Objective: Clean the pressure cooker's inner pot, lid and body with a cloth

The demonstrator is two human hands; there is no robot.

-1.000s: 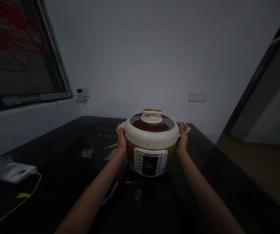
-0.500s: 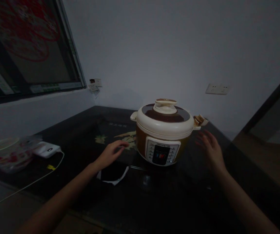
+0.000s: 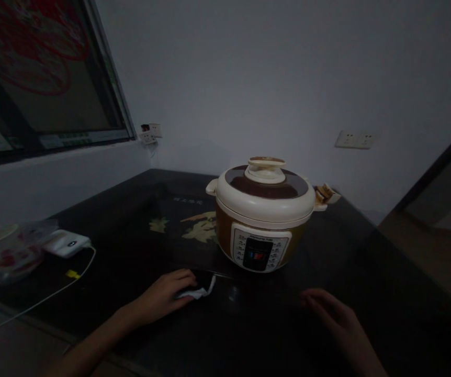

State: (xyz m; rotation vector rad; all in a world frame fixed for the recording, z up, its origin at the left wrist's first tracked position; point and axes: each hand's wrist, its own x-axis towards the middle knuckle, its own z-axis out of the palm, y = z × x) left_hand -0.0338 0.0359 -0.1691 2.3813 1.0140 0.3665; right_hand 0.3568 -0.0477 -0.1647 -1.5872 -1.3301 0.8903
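Observation:
A cream and brown electric cooker [image 3: 263, 211] with a lidded top and a front button panel stands on the dark glossy table [image 3: 139, 214]. My left hand [image 3: 161, 296] rests on a dark flat object with a white edge [image 3: 200, 287] lying in front of the cooker, fingers curled over it. My right hand [image 3: 333, 317] hovers low over the table to the right of it, fingers loosely spread, holding nothing. Both hands are well short of the cooker.
A white device with a cable [image 3: 66, 243] and a clear plastic bag [image 3: 8, 256] lie at the table's left edge. A window [image 3: 41, 78] fills the left wall. Wall sockets [image 3: 354, 140] sit behind the cooker. A small object [image 3: 325, 193] rests by the cooker's right handle.
Both hands let go of the cooker's side handles and drew back toward me. The left hand came down onto the dark flat object; the right hand dropped low over the table.

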